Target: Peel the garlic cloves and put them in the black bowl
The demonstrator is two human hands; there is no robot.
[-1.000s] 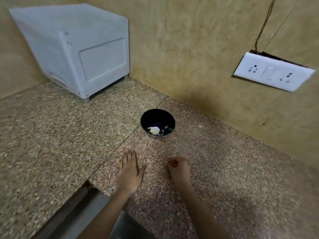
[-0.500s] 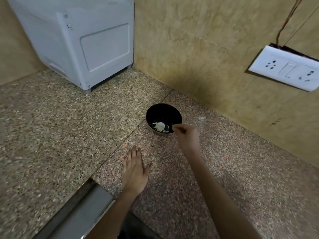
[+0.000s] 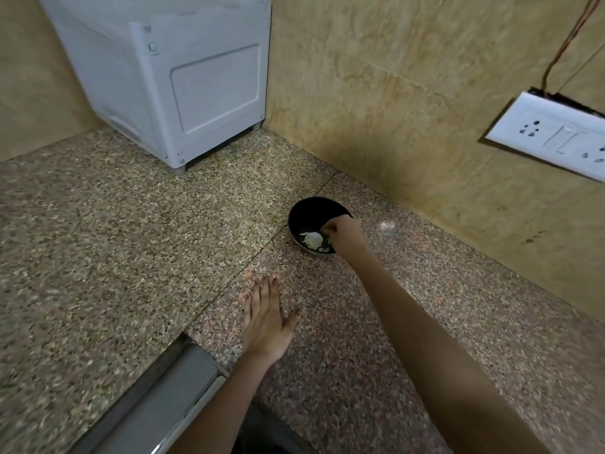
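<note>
A: Where is the garlic, measured from the right hand (image 3: pixel 343 234)?

B: Just off its fingertips, on their left and a little below, at the bottom of the black bowl (image 3: pixel 319 199). The hand hangs over the bowl's right rim with the knuckles bent and the fingers bunched downward.

A: Gripping anything?

B: I cannot tell. The fingertips are tucked together right beside the garlic (image 3: pixel 312 239), maybe touching it, but whether they pinch a clove or are closed on nothing is hidden.

A: How does the garlic lie?

B: It is a pale lump, and its longer side seems to run sideways, away from the fingertips. A few smaller pale scraps lie next to it. Peeled cloves or skins? They are too small to say. Nothing else is in the bowl.

A: And the left hand (image 3: pixel 266 322)?

B: It lies flat on the counter (image 3: pixel 131 240), fingers straight and together, holding nothing. It is well back from the bowl, so the right hand is plainly the nearer one.

A: So the next move?

B: My guess is a short one, either a release or a pinch straight down.
</note>
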